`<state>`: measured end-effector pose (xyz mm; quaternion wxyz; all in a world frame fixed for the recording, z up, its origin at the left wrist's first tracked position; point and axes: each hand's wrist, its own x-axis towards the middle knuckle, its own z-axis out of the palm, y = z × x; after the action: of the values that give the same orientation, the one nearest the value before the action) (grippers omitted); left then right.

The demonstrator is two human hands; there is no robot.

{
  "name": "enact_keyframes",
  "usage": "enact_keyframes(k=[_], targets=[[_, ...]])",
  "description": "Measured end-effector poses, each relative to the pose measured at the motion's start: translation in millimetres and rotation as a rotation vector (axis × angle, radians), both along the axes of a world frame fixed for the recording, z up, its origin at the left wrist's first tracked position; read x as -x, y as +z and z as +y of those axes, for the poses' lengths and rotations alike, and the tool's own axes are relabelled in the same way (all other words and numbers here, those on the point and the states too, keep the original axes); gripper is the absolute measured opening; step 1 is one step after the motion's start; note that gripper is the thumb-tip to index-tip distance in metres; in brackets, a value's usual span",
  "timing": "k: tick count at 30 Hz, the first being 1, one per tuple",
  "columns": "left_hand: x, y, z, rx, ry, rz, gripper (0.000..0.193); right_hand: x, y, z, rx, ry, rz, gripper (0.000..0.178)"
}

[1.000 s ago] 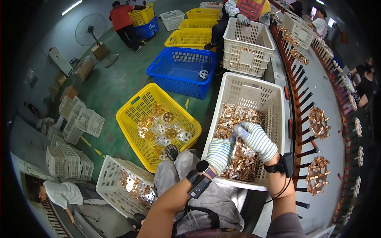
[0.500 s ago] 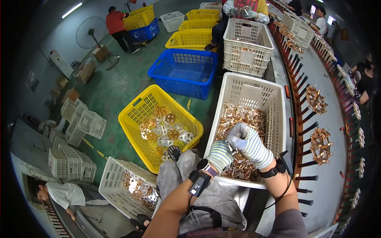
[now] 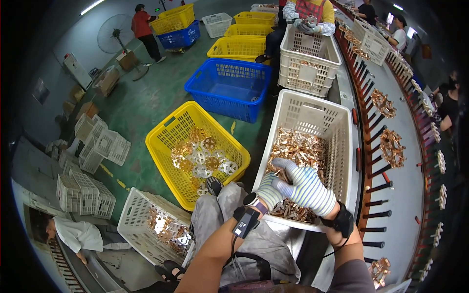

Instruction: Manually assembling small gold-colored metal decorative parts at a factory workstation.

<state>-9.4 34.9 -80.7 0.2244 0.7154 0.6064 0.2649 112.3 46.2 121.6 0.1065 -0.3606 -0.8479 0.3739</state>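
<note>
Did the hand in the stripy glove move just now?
Yes. The right hand slid toward the near rim of the white basket, ending above the copper parts beside the left hand.

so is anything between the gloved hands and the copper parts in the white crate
Nothing visible. Both gloved hands, the left hand and the right hand, are inside the white crate, right over the heap of copper parts at its near end. The right hand partly covers the left, so their fingertips are hidden.
</note>
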Motion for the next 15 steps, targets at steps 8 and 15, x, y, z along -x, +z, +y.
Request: enact_keyframes(k=[8,15], targets=[[-7.3,13.8,-2.4,-0.08,-0.017,0.044,0.019,-14.6,-16.3,13.1,0.117,0.037,0.341,0.039],[20.1,-105.6,-5.3,-0.261,0.08,-0.664,0.019,4.7,-5.9,14.8,0.97,0.11,0.664,0.039]])
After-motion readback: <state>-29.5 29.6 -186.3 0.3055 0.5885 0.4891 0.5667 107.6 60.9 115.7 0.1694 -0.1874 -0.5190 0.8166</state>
